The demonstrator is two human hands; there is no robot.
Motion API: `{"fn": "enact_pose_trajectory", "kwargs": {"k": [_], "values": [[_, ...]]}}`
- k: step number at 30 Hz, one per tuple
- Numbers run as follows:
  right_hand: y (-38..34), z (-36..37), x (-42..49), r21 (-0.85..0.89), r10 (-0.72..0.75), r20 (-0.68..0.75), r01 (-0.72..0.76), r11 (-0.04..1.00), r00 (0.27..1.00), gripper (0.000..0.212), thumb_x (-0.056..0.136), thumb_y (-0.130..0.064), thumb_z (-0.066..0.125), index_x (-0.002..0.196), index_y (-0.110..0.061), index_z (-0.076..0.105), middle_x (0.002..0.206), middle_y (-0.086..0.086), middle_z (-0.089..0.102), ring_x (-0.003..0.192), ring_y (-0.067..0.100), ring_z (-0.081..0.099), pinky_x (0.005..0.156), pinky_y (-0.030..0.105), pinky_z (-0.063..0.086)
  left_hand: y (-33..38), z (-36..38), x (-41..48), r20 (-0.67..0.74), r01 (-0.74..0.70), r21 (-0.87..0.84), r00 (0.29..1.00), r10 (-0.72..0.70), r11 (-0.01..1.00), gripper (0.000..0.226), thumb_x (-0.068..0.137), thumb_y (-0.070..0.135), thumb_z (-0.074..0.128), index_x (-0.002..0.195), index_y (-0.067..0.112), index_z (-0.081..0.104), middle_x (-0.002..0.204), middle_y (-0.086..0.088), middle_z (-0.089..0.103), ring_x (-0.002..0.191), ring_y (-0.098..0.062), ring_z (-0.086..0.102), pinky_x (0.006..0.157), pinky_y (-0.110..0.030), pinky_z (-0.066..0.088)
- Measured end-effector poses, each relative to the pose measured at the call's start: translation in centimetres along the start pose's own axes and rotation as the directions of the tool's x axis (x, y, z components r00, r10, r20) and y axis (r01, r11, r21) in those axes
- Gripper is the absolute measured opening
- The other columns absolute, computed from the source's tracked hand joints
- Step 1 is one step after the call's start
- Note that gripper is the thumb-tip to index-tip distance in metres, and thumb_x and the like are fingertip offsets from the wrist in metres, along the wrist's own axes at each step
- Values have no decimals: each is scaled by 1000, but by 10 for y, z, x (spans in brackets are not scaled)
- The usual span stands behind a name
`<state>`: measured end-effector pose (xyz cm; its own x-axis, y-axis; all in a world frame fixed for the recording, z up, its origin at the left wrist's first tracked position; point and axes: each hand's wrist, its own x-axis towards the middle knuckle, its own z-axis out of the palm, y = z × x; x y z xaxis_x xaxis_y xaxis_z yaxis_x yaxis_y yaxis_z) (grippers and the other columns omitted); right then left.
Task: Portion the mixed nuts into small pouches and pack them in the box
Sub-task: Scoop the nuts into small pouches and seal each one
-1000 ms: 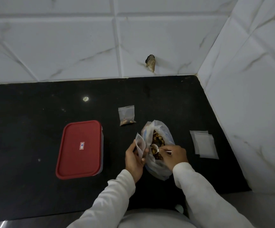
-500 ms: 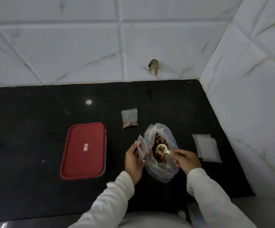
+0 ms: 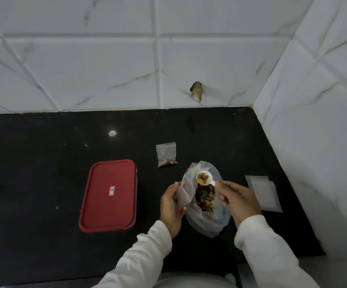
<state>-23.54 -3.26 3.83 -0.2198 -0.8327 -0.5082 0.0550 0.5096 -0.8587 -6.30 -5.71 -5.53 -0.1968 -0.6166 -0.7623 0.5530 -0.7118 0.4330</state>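
Black counter (image 3: 43, 163) in a tiled wall corner. Red-lidded box (image 3: 108, 196) is on the left with its lid on, well apart from the rest. The open nut bag (image 3: 208, 219) sits between the hands, nuts visible inside. Empty pouch stack (image 3: 265, 194) lies flat to the right of the bag, and one filled pouch (image 3: 166, 153) lies behind it. Left hand (image 3: 171, 206) is clamped on an open pouch (image 3: 186, 191) at the bag's left edge. Right hand (image 3: 237, 199) pinches the handle of a white scoop (image 3: 202, 177), which is loaded with nuts over the bag mouth, just beside the held pouch.
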Motion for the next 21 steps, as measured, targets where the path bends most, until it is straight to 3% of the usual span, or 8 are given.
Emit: {"fn": "enact_pose_trajectory", "kwargs": {"k": [4, 8, 14, 19, 21], "values": [[-4, 12, -6, -27, -40, 21, 40, 999, 999, 13, 89, -21, 67, 82, -23, 78, 67, 4, 62, 66, 17, 53, 73, 31, 49, 2, -1, 1, 15, 5, 6, 1000, -5, 1000, 47, 85, 51, 67, 126, 28, 68, 133, -9, 65, 123, -31, 60, 84, -33, 58], [-2, 19, -6, -81, -59, 10, 59, 995, 998, 10, 89, -22, 67, 90, -24, 76, 66, 1, 63, 67, 14, 56, 74, 29, 50, 2, 1, -2, 12, -35, 36, 999, 35, 999, 39, 90, 50, 63, 120, 28, 72, 132, -8, 66, 118, -27, 60, 61, -26, 53], [0, 17, -3, -271, -175, 1, 169, 948, 985, 12, 89, -30, 65, 97, -29, 74, 74, -9, 65, 78, 11, 61, 84, 32, 52, 8, 5, -12, 3, -67, 43, 998, 67, 997, 30, 96, 43, 58, 115, 25, 73, 127, -8, 67, 117, -30, 62, 76, -33, 51], [-2, 17, -7, -443, -316, -10, 279, 852, 949, 17, 91, -30, 63, 104, -26, 72, 98, -13, 68, 94, 3, 61, 80, 15, 45, 10, 7, -14, 14, -60, 13, 998, 60, 998, 32, 96, 42, 59, 117, 23, 72, 129, -10, 65, 117, -31, 62, 93, -40, 52], [-1, 18, -9, -496, -373, -1, 323, 806, 928, 17, 91, -30, 63, 104, -25, 72, 100, -14, 68, 94, -2, 59, 77, 11, 43, 11, 7, -15, 19, -59, -5, 998, 59, 998, 32, 96, 42, 60, 117, 22, 73, 129, -11, 65, 117, -32, 63, 78, -34, 55]]}}
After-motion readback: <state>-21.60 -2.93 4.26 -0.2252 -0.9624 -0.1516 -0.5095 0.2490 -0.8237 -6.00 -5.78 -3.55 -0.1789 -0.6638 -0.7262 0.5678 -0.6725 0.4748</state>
